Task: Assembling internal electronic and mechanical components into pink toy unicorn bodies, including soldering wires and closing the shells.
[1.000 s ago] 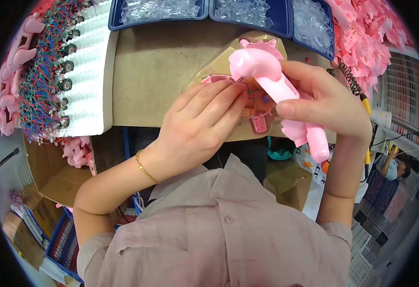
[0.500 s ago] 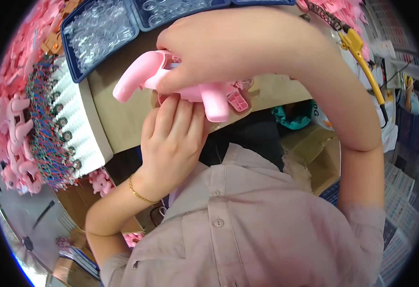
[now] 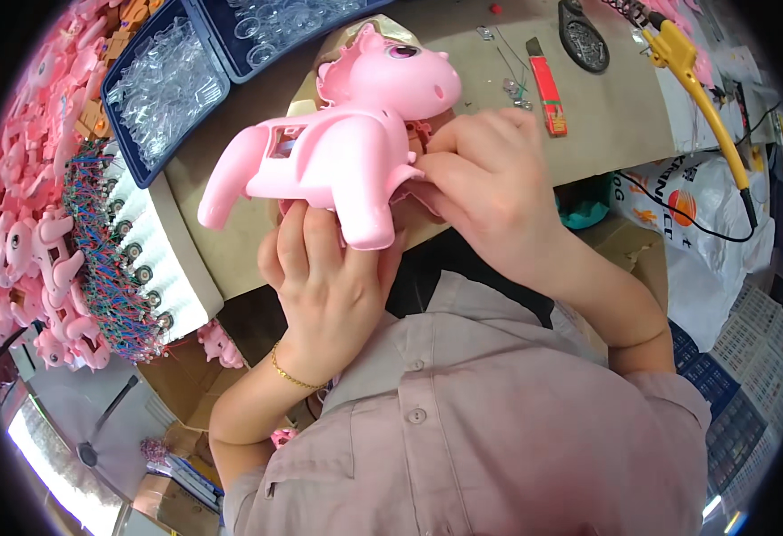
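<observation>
A pink toy pony (image 3: 356, 161), a hollow plastic shell with a painted eye, stands tilted over the table's near edge, its head toward the far right. There is an opening in its back near the rump. My left hand (image 3: 324, 268) is closed on its underside, the fingertips hidden beneath the belly. At the pony's chest, my right hand (image 3: 494, 174) is closed in a pinch on a pink edge there; its fingers hide the exact part. Behind the pony's head and neck lies a shiny yellowish piece (image 3: 391, 29), partly covered.
Blue trays (image 3: 222, 87) of clear plastic parts stand far left. White foam (image 3: 177, 290) carries wired round components, beside heaped pink pony parts (image 3: 38, 259). A red cutter knife (image 3: 548, 89), a black oval object (image 3: 584, 40) and a yellow-handled soldering iron (image 3: 691, 85) are at right.
My right hand has drawn back from across the pony's top to its chest on the right. The pony's head has come into sight, and the body sits slightly lower and further left.
</observation>
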`<state>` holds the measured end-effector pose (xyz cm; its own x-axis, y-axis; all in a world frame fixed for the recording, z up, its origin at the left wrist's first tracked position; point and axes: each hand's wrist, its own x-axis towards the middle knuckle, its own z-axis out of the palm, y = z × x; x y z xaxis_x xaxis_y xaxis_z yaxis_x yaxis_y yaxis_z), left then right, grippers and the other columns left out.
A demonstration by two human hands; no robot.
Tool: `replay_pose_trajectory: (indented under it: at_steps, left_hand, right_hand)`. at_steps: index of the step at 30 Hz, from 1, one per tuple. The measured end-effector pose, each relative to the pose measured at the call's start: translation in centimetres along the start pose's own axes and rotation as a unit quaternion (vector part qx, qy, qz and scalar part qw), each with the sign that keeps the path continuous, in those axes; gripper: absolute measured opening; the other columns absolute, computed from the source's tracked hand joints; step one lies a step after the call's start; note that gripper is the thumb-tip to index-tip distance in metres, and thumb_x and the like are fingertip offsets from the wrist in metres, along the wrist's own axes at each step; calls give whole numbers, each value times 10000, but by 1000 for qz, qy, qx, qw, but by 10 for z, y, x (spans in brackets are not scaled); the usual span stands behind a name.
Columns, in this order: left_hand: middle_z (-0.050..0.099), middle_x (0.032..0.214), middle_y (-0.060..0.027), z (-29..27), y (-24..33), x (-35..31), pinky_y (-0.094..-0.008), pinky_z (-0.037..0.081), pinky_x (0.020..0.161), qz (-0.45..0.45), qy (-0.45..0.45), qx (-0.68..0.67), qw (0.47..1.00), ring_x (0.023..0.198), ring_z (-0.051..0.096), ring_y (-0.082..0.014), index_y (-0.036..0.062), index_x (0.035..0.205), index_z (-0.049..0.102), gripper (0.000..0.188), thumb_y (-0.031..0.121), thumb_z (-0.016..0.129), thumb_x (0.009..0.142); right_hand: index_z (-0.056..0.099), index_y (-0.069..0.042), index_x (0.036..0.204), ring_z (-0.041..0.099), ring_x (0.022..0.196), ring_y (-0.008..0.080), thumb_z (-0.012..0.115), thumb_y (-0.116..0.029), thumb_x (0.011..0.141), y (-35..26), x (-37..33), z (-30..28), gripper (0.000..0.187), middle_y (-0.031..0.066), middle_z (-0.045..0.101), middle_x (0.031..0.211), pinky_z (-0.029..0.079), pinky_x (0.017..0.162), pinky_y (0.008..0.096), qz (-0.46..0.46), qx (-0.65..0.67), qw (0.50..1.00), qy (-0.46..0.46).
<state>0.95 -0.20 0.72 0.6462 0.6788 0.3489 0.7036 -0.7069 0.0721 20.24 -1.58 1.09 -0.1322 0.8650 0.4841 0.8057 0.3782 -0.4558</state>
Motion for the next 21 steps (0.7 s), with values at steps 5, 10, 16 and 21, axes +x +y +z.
replay_pose_trajectory:
  at_steps: [5, 10, 16, 21]
  left_hand:
    - [520, 1128, -123, 3, 4, -1, -405, 324, 902, -5, -2, 27, 1000, 1089, 462, -288, 122, 1103, 616, 367, 260, 702, 775]
    - [521, 1122, -118, 1, 5, 0, -404, 328, 899, -17, -18, 51, 998, 1078, 464, -287, 121, 1099, 613, 366, 241, 712, 768]
    - [519, 1289, -93, 0, 3, -1, -378, 298, 895, -6, -18, 16, 1000, 1060, 447, -262, 127, 1300, 561, 589, 186, 723, 737]
    - [499, 1314, -91, -2, 5, -2, -376, 295, 926, -11, -23, 15, 1000, 1098, 437, -268, 157, 1276, 592, 579, 144, 723, 712]
  right_hand:
    - [663, -56, 894, 554, 770, 170, 699, -92, 622, -6, -12, 5, 277, 5, 591, 850, 337, 733, 340, -19, -27, 999, 34]
    - [689, -42, 969, 556, 778, 151, 650, -101, 635, -14, -26, 9, 342, -6, 599, 895, 335, 751, 329, -23, -46, 997, 50]
    - [679, -31, 956, 554, 757, 169, 649, -81, 630, -13, -22, 14, 331, 10, 598, 893, 350, 743, 320, -9, -28, 999, 40]
    - [662, -23, 946, 553, 747, 186, 646, -64, 632, -15, -28, 7, 316, 23, 585, 869, 361, 705, 314, -9, -13, 1000, 15]
